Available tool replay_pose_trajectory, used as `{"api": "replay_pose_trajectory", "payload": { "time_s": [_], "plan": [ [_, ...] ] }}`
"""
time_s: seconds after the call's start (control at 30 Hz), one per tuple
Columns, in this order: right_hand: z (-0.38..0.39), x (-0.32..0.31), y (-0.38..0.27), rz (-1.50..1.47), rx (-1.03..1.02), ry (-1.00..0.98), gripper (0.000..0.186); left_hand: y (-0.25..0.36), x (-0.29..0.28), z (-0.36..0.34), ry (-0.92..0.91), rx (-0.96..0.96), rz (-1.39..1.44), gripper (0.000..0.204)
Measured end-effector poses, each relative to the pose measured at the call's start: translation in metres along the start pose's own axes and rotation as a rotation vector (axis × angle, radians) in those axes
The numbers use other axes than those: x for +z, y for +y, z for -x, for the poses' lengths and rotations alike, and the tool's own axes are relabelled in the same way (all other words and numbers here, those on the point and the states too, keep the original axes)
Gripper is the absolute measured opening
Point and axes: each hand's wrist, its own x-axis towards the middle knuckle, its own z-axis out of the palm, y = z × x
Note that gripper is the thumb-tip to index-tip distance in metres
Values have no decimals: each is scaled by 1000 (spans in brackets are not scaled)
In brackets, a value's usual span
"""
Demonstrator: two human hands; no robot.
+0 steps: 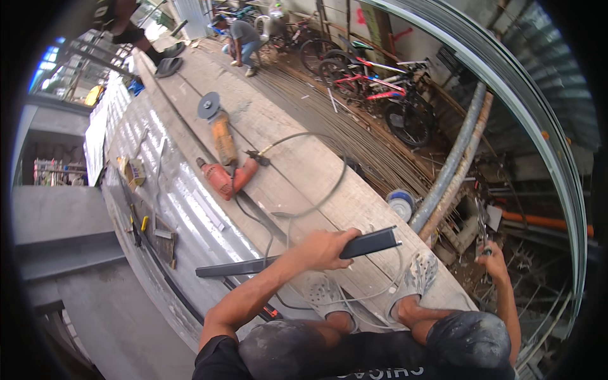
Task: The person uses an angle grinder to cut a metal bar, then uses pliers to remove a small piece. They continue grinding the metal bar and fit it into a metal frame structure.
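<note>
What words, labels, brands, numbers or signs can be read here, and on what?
Black shirt: pale capital letters, only partly visible; not transcribed.
Small carton: dark print, too small to read.
Wall: red marks, no readable word.
Angle grinder: any print too blurred to read.
Dark metal bar in the left hand: no readable marking.

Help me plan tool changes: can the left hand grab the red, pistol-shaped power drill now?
Probably not: the left hand holds a long, dark, metal-looking bar, though the drill looks uncovered.

Blk bar (375, 242) smooth w/ slight sheen, looks mtl. Planks (304, 177) rough, matt wd; corrug sheet (180, 237) glossy mtl.
</note>
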Motion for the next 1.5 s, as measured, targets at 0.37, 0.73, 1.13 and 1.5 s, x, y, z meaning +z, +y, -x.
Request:
{"api": "replay_pose_trajectory", "payload": {
  "time_s": [0.37,0.73,1.13,1.5],
  "plan": [
    [31,92,-94,-390,-100,-600,24,73,-22,-26,285,165,146,68],
    [49,54,-136,-583,-240,-589,48,219,-204,-112,603,301,40,54],
    [27,69,-119,-669,-356,-662,19,321,-387,-171,778,739,-227,38],
    [-30,86,-101,-607,-257,-1052,13,344,-345,-89,434,255,-67,78]
  ]
}}
